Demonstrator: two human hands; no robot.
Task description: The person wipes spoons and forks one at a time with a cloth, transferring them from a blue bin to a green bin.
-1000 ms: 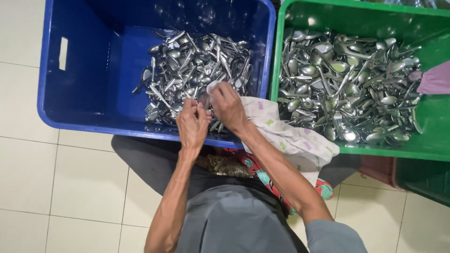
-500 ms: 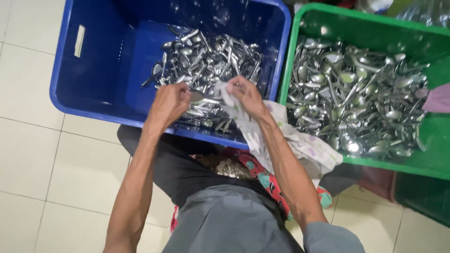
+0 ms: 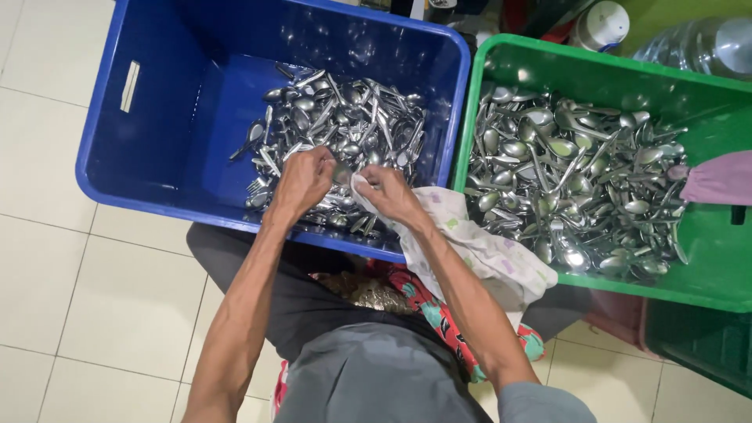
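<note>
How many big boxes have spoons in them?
2. The blue crate is on the left, under both hands, and the green crate stands right beside it on the right. Both hold piles of metal cutlery. More boxes could be out of view.

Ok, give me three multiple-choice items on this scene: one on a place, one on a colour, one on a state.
1. Where are both hands?
A. over the blue crate
B. over the green crate
C. on the floor

2. What colour is the crate on the right?
A. red
B. green
C. yellow

3. What does the right hand hold?
A. nothing
B. a bottle
C. a cloth

A: the left hand and right hand meet above the cutlery in the blue crate.
B: the green crate is there.
C: its fingers grip the cloth.
</note>
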